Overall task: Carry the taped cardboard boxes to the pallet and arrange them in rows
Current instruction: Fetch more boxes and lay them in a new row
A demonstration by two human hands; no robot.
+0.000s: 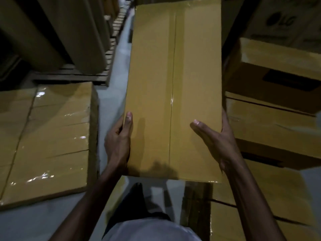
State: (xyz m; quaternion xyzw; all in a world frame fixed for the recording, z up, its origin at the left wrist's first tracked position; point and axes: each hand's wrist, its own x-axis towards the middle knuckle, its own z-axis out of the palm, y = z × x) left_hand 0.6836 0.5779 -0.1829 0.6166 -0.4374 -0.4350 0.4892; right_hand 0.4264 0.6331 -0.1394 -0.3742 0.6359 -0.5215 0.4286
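Mustard-yellow taped box [173,84], crossed lengthwise by a glossy, darker olive tape strip [173,66]. Same yellow-brown on the wrapped stack [46,136] at left, flecked with white glints. Dull tan rolls [52,32] above. Black logo print on the brown carton [284,20]. Pale grey floor [112,94]; whitish shirt [151,230].

Storage area, dimly lit. Pale grey floor [112,94] forms a narrow aisle running away from the camera. On the left, large brown rolls [57,32] stand on wooden slats [76,75]. Along the right, printed cartons [286,20] are stacked against the aisle, one bearing a round logo. Glare spots show on shiny wrapping at lower left.
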